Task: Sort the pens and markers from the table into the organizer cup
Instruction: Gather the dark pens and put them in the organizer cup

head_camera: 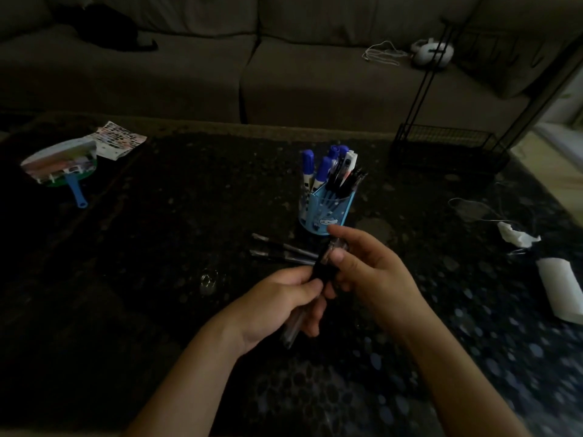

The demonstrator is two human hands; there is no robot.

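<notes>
dark, speckled desk (157, 247) surface, dimly lit. the blue organizer cup (326, 212) stands upright near the middle of the desk, just beyond the hands. it holds several blue-capped markers (322, 168) on its left side and a group of dark pens (344, 176) on its right side, all leaning outward above the rim.

left hand (284, 301): fingers curled closed around the lower part of a bundle of pens (325, 266), whose clear ends stick out below the palm. right hand (369, 269): thumb and fingers pinched on the upper part of the same bundle, the remaining fingers loosely bent. the bundle is held tilted above the desk, between the two hands, near the base of the cup. exact number of pens in the bundle cannot be told; the area is dark and blurred.

two loose pens (284, 252) lie flat on the desk, side by side, just left of the right hand and in front of the cup.

other items: a hand fan with a blue handle (63, 167) at the far left, a white crumpled tissue (517, 236) and a white roll (561, 291) at the right edge, a black wire rack (448, 146) at the back right. a sofa (284, 58) stands behind the desk.
</notes>
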